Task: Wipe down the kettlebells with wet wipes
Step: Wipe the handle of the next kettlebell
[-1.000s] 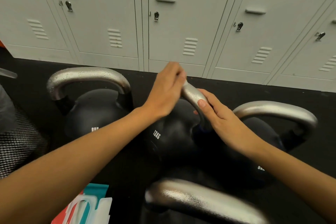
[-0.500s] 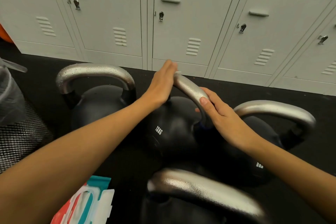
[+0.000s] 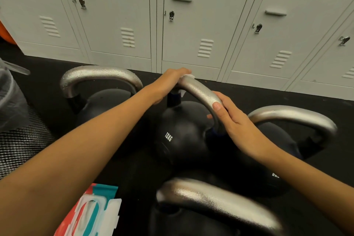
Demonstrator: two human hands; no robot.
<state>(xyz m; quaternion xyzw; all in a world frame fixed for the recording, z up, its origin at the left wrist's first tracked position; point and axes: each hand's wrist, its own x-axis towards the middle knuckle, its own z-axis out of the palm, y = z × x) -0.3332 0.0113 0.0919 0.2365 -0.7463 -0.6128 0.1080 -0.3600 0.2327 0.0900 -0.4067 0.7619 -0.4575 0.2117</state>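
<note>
Grey lockers (image 3: 118, 15) stand behind the black floor where the middle kettlebell (image 3: 182, 136) sits, its handle (image 3: 199, 90) held by the right hand (image 3: 231, 120) while the left hand (image 3: 168, 84) seems to squeeze a wet wipe (image 3: 188, 76) round the far end, best rubbed slowly all around.

- The middle kettlebell (image 3: 183, 140) bears "12KG" in white on its black body, printed sideways as seen from the head view.
- The right kettlebell (image 3: 275, 175) carries white lettering low on its body, cut off and too blurred to read.
- The lockers (image 3: 201, 5) carry two paper labels: one at the top edge above the middle door, another with a blue band on the right door; the print on both is too small to read.
- The wipes pack (image 3: 92, 212) shows no legible text.
</note>
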